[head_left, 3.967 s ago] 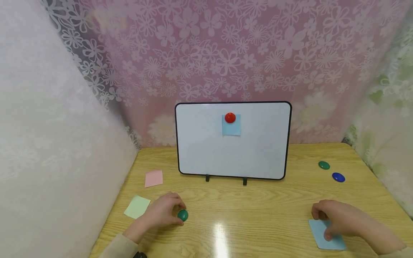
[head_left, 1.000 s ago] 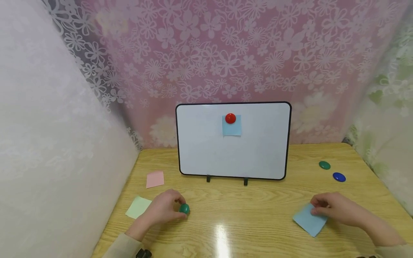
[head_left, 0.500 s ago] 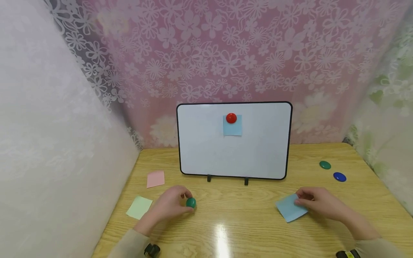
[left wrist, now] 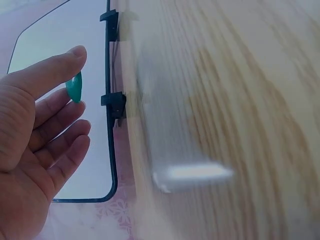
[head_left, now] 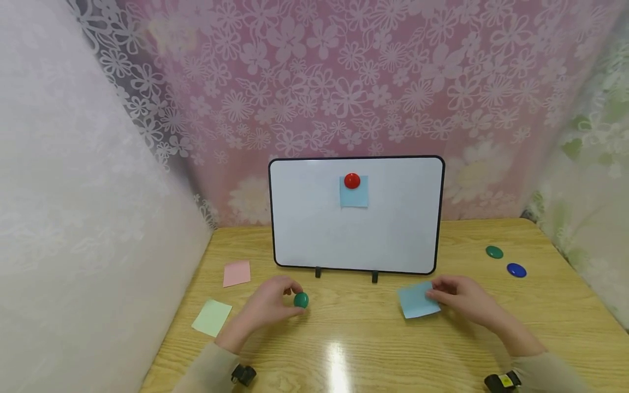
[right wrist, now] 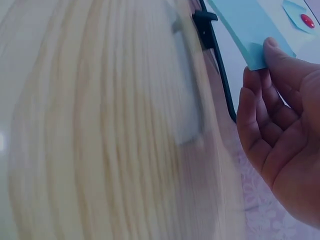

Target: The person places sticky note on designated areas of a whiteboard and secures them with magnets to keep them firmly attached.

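Note:
My left hand (head_left: 269,303) pinches a round green magnet (head_left: 301,300) by its edges between thumb and fingers, left of centre in the head view. In the left wrist view the same magnet (left wrist: 74,88) shows edge-on below the thumb tip. To the right, my right hand (head_left: 464,299) pinches a light blue sticky note (head_left: 417,300) at its right edge, thumb on the near face. That note (right wrist: 257,30) tilts up from the fingers in the right wrist view. Behind both hands stands a whiteboard (head_left: 314,229) with a black frame.
A red magnet (head_left: 352,181) holds another blue note (head_left: 355,199) on the board. Pink (head_left: 237,273) and green notes (head_left: 212,317) lie at the table's left. A green magnet (head_left: 494,252) and a blue magnet (head_left: 516,270) lie at the right. Small black feet (head_left: 375,277) support the board.
My right hand has taken up the blue note from the table and carried it left towards the board. The left hand has lifted the green magnet and moved right and forward.

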The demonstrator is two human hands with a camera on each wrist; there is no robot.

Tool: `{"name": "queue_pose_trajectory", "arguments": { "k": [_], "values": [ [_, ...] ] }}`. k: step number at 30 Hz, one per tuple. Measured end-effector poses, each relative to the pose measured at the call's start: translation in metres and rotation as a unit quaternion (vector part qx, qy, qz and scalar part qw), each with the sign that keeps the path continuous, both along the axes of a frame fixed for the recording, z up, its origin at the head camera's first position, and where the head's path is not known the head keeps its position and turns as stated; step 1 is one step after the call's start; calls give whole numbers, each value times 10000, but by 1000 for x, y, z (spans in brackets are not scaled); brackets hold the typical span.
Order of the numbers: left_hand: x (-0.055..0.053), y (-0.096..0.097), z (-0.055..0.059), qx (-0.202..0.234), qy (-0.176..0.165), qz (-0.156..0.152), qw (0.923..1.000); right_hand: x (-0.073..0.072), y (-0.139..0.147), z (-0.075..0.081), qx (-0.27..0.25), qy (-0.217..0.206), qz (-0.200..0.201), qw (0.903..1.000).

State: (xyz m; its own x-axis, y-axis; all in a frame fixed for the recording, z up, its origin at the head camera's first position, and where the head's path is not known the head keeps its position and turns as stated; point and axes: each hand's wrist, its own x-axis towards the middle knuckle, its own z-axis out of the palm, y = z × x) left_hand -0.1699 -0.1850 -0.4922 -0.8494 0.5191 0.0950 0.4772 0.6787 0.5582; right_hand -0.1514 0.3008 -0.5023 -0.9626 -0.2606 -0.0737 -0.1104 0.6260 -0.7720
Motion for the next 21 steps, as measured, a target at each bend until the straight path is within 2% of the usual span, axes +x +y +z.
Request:
{"name": "queue_pose_trajectory", "arguments": {
  "k": [9,18,21],
  "values": [
    [-6,15,0,343,12,7,9994,-9,-24,1,-625,-448,-353,9964],
    [-10,25,-2,550,9,80,9985,-16,-41,-1,-1044,-294,-396,9933],
    [-11,29,-1,577,113,62,9983,-17,-46,1,-1143,-288,-378,9923]
  ]
}}
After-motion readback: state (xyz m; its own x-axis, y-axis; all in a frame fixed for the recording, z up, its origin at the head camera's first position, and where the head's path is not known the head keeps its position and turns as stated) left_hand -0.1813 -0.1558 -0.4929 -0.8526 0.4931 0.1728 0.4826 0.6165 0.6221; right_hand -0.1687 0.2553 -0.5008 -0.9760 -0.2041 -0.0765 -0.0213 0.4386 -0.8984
